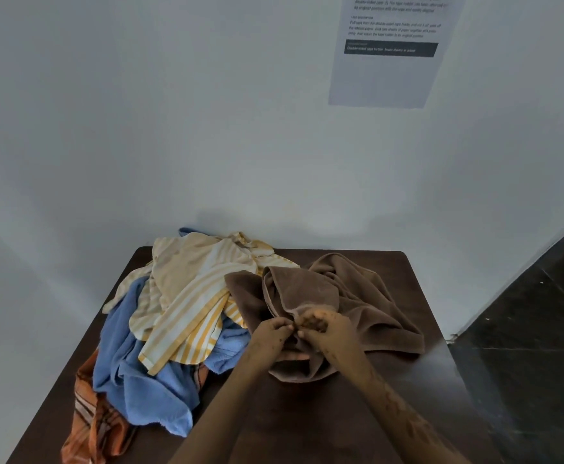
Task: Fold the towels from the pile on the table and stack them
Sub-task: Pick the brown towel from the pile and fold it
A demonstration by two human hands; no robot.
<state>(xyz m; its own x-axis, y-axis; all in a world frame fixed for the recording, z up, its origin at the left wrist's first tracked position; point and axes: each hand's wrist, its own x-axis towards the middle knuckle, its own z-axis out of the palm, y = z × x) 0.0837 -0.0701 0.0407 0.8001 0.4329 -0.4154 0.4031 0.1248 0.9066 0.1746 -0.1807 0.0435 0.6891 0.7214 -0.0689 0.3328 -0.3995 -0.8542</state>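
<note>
Both hands meet at the middle of the surface: the left hand (274, 331) and the right hand (324, 329) sit almost touching, each pinching the hemmed edge of the brown towel (357, 296), which lies crumpled toward the right edge. My guess is they are hunting for a corner — best done by sliding the pinches apart along the hem until two corners turn up, then lifting and shaking it flat over the bare near edge. The fingertips are half buried in the cloth, so exactly how much they grip is hard to tell. The pile (180, 313) — striped yellow, blue, an orange check — sprawls across the left side, overhanging the near left corner; how many towels it hides I cannot say. No folded stack shows anywhere yet.
</note>
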